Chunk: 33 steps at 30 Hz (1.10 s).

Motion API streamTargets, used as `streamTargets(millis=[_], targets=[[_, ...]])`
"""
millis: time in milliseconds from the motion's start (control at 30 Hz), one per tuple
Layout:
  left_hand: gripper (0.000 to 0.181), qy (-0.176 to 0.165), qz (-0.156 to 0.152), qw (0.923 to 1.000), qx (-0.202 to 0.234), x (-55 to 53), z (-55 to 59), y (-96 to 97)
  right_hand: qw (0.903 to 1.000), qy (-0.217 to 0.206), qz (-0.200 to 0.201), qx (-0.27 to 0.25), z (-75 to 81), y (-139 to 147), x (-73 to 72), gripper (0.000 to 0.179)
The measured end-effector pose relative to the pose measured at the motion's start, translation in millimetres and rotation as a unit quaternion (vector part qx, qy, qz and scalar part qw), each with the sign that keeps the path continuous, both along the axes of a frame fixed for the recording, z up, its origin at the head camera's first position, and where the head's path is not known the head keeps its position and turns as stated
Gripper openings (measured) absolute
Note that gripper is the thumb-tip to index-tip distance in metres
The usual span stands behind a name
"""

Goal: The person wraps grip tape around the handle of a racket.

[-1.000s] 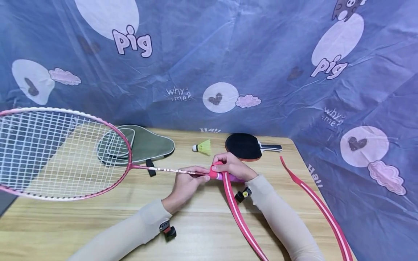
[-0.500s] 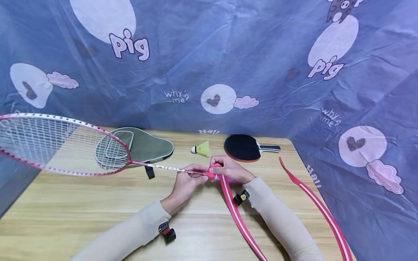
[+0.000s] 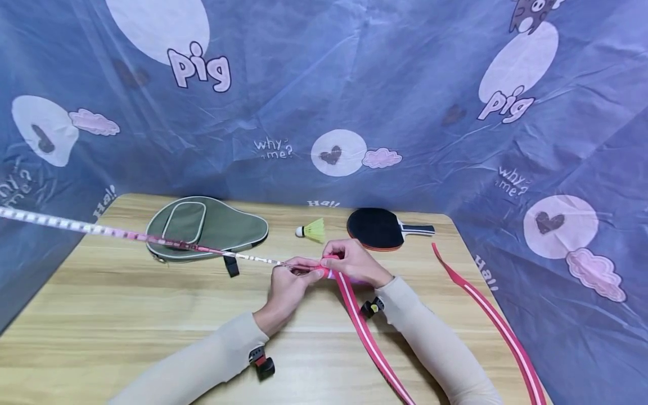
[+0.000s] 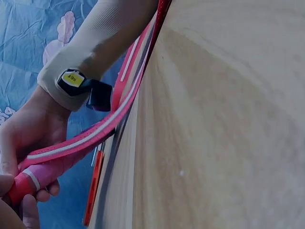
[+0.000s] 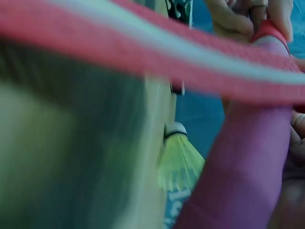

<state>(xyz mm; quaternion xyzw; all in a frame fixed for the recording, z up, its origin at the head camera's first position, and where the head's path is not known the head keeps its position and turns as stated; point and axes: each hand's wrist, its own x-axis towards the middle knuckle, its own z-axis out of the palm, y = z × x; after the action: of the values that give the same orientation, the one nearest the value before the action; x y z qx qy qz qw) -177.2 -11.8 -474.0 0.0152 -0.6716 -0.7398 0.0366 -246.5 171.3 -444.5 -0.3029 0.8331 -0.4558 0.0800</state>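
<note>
So, where's the racket (image 3: 253, 259)?

Left grip (image 3: 287, 289) pinches it at the handle's (image 5: 238, 162) front end; frame (image 3: 106, 230) extends left of that grip.

Right grip (image 3: 356, 262)?

Just right of the other, pinching red tape (image 3: 363, 331) against the handle; tail drops on its near side.

Any writing?

Backdrop (image 3: 283, 73) beyond both grips: "pig", "why me?", "Ha!!". Yellow label (image 4: 73, 78) behind right grip, at the wrist: can't read it.

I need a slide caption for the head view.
Left hand holding badminton racket, right hand pinching white-striped red grip tape; yellow shuttlecock and table-tennis bat behind.
</note>
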Motion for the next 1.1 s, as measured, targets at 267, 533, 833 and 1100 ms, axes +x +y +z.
streamTargets(millis=[267,533,833,1100], targets=[[0.021,-0.005,-0.008,0.9999,0.013,1.0,0.4,0.2,0.9939,0.081,0.007,0.075,7.5,-1,2.0,0.01],[0.022,-0.024,-0.004,0.9996,0.013,0.4,0.0,-1.8,0.9657,0.209,0.046,0.146,10.6,-5,8.9,0.006],[0.022,-0.022,-0.009,0.9997,0.008,0.5,0.7,-2.5,0.9833,0.105,0.052,0.139,13.0,-3,10.0,0.006],[0.024,-0.023,-0.007,0.9997,0.003,0.9,1.2,-3.7,0.9949,0.068,0.013,0.073,10.6,-1,4.1,0.005]])
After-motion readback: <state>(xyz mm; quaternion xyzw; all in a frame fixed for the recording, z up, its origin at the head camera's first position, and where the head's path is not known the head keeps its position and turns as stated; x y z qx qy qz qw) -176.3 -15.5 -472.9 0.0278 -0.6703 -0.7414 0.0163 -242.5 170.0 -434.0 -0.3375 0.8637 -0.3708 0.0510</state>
